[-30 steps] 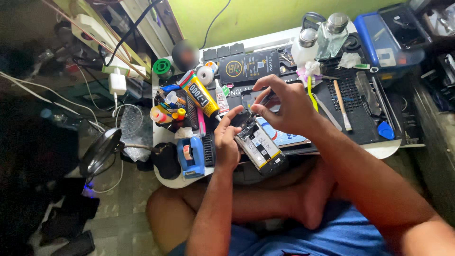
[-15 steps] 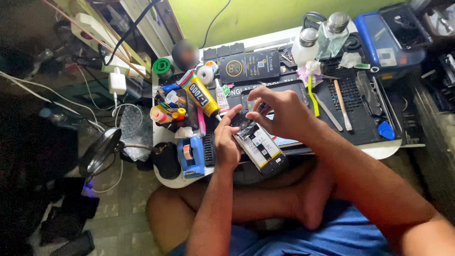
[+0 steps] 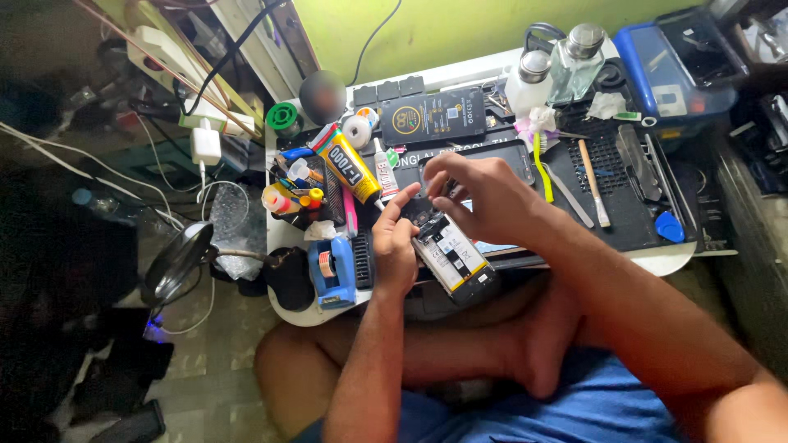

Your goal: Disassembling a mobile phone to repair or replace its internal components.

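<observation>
Right hand [image 3: 484, 197] lower over phone [image 3: 454, 258]

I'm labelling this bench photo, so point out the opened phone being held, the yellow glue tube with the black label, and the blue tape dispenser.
opened phone [image 3: 456, 261], head view, on its exposed battery.
yellow glue tube [image 3: 349, 169], head view, on its black label.
blue tape dispenser [image 3: 332, 271], head view, on its blue body.

phone [image 3: 454, 261] top: hidden by fingers [image 3: 460, 215] | grip: perhaps pinching, unclear
</observation>
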